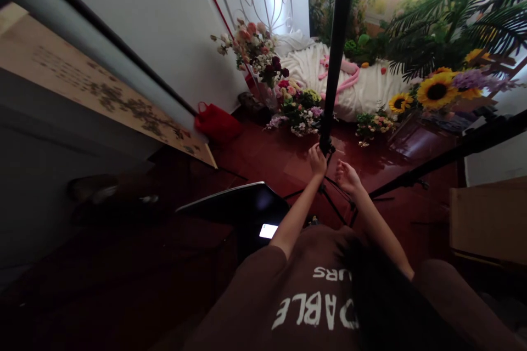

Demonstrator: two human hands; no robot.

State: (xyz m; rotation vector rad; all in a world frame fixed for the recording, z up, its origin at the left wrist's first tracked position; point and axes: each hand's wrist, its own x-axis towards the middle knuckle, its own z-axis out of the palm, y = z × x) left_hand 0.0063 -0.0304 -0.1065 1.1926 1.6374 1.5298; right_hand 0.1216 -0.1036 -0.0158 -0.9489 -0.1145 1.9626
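A black stand pole (335,55) rises from a dark tripod base (334,205) in front of my body. My left hand (317,160) is closed round the lower part of this pole, just beside a dark clamp knob (328,148). To the right of the pole, my right hand (346,176) is raised with its fingers curled and partly apart, touching nothing that I can make out. Both forearms reach forward from a brown shirt (304,285) with white letters.
A second black pole (448,159) slants across the right, near a cardboard box (489,222). Flowers (300,112) and a white-draped bed (366,88) lie ahead. At left are a red bag (218,122), a painted panel (102,88) and a dark flat screen (242,203).
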